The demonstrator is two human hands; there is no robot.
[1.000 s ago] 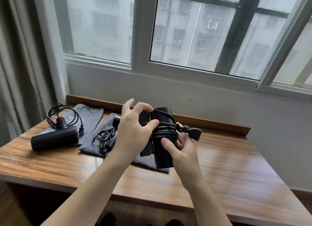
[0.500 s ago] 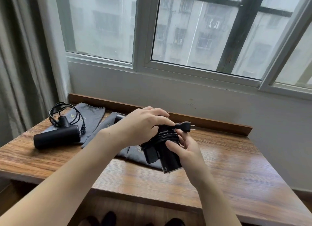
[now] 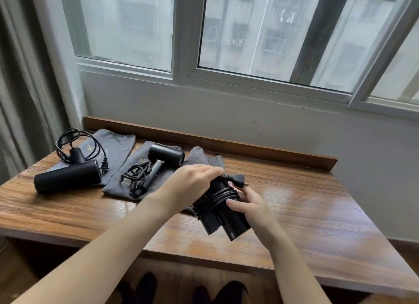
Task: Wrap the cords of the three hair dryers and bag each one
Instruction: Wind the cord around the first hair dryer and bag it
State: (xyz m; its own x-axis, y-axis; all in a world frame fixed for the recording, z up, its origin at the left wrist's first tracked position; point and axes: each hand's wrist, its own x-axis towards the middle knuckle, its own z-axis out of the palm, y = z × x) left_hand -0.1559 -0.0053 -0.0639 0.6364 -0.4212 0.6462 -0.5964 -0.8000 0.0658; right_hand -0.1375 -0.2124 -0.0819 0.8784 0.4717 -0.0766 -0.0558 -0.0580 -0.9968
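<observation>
I hold a black hair dryer over the middle of the wooden table, its cord wound in tight loops around the body. My left hand grips the dryer's top end from above. My right hand holds its right side, thumb pressed on the coils. The plug sticks out at the top between both hands. A second dryer lies on a grey bag at the far left. A third dryer with a loose cord lies on another grey bag.
A third grey bag lies behind my left hand, partly hidden. A raised wooden lip runs along the table's back edge under the window. A curtain hangs at the left. Dark shoes show below the front edge.
Both hands have lowered the wrapped dryer toward the table and tilted it. My left hand has moved off to the dryer's top, uncovering the third dryer and its bag.
</observation>
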